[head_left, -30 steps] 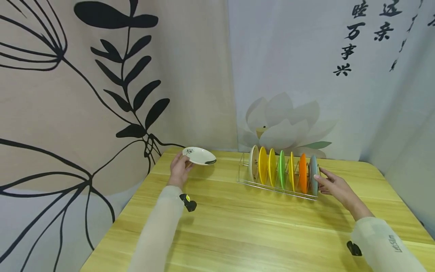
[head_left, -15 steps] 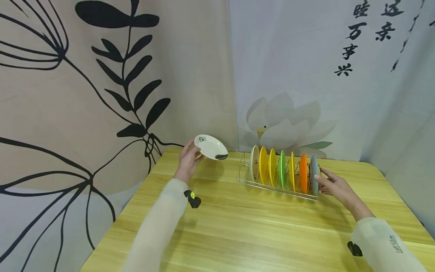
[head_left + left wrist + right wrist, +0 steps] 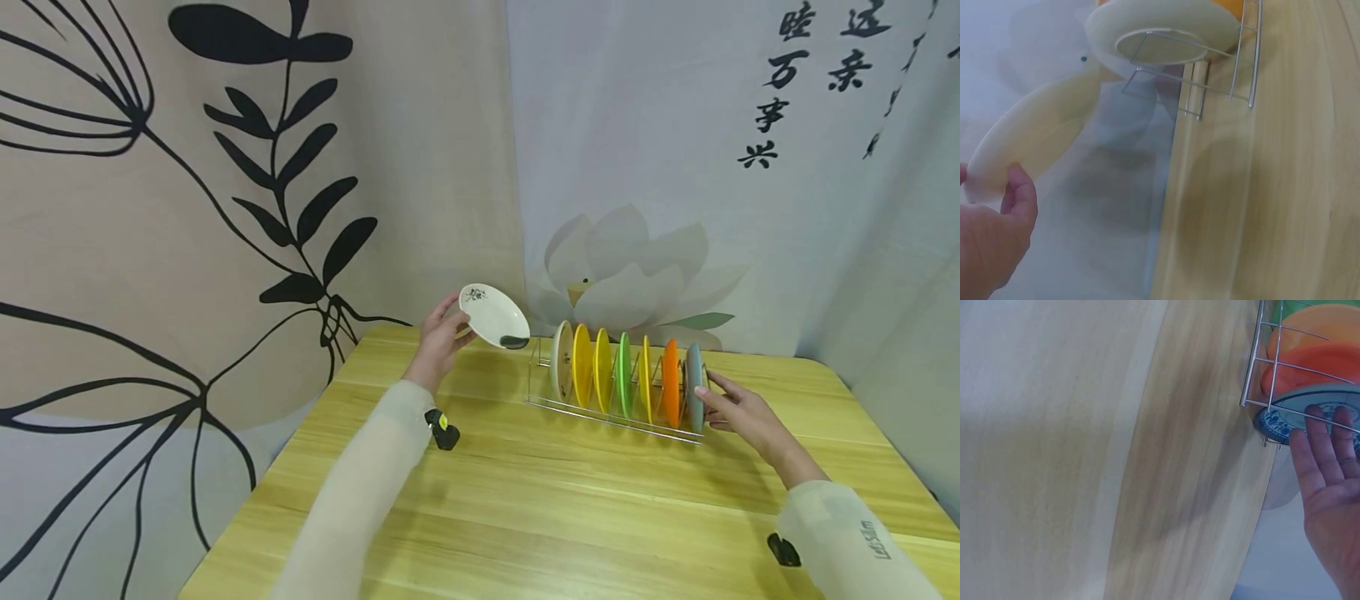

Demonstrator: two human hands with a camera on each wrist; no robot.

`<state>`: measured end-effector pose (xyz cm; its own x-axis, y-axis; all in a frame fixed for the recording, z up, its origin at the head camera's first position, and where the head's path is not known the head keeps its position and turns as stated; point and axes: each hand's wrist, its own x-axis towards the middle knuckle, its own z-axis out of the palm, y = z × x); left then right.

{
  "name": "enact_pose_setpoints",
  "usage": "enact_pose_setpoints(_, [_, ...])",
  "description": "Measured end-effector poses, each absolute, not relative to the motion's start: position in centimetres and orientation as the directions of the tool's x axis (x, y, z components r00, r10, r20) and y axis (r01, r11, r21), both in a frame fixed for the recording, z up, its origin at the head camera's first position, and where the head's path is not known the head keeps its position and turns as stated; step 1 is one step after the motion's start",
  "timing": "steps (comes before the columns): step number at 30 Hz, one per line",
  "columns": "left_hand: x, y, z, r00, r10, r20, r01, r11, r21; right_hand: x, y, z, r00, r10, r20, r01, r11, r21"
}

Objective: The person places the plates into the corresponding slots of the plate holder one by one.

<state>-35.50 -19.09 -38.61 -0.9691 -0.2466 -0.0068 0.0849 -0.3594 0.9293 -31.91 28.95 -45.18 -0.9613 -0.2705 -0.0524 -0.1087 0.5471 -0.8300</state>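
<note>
Pinched between the thumb and fingers of my left hand (image 3: 438,337) is a white oval plate (image 3: 492,315) with a dark floral print and a dark patch at its rim. It is raised and tilted, left of the wire plate rack (image 3: 615,422); its pale underside shows in the left wrist view. My right hand (image 3: 742,417) is at the rack's right end. Its visible fingers (image 3: 1322,450) are fairly straight and touch the blue-patterned plate (image 3: 1272,425), whose grey-blue side (image 3: 693,387) shows in the head view. The right thumb is out of the right wrist view.
Several plates stand upright in the rack: a white plate (image 3: 561,361) at its left end, then yellow, a green plate (image 3: 623,375), yellow and an orange plate (image 3: 670,383). The wooden table (image 3: 570,517) backs onto a printed curtain (image 3: 420,167).
My left hand has lifted the white oval plate off the table's far left and carried it right, closer to the rack, tilting it more. My right hand has stayed at the rack's end.
</note>
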Motion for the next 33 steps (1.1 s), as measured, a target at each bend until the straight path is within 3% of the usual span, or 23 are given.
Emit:
enact_pose_setpoints(12, [-36.2, -16.4, -38.4, -0.979, -0.201, -0.02, 0.045, -0.314, 0.948, -32.0, 29.1, -45.3, -0.962, -0.271, -0.045, -0.114, 0.545, -0.831])
enact_pose_setpoints(21, [-36.8, -14.9, -38.6, -0.985, -0.174, 0.001, 0.036, -0.2, 0.979, -32.1, 29.0, -45.3, -0.96, -0.275, -0.059, -0.109, 0.556, -0.824])
enact_pose_setpoints(33, [-37.1, -11.6, -40.0, -0.998, -0.041, 0.053, 0.053, -0.01, 0.999, -32.1, 29.0, -45.2, -0.958, -0.281, -0.06, -0.11, 0.551, -0.827])
